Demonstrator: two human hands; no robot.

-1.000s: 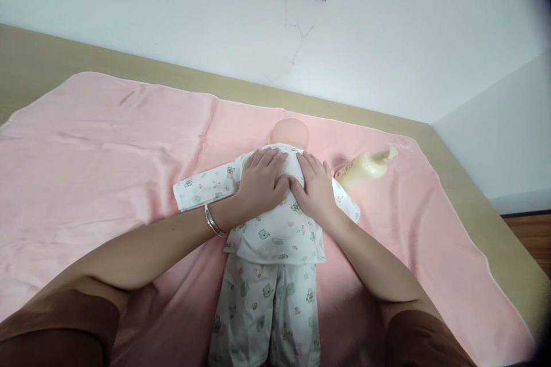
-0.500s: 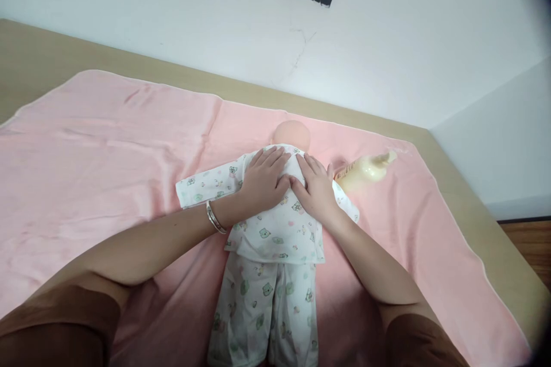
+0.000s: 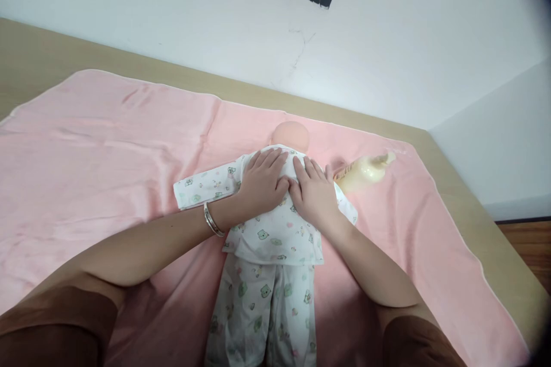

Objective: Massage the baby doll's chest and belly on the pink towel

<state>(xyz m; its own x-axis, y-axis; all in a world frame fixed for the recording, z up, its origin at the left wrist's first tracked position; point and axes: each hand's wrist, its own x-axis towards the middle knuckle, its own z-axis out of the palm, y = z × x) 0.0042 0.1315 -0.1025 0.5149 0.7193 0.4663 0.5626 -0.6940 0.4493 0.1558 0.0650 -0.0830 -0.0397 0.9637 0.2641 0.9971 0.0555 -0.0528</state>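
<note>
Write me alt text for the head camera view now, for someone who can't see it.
A person's left hand and right hand rest flat, side by side, on the upper body of a doll in white printed clothes. The doll lies on a pink blanket, with a pale yellow bottle near the right hand.

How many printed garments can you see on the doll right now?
2: the printed top, with the left hand and right hand lying on its upper part, and the printed trousers below its hem. Any layers underneath would be hidden.
</note>
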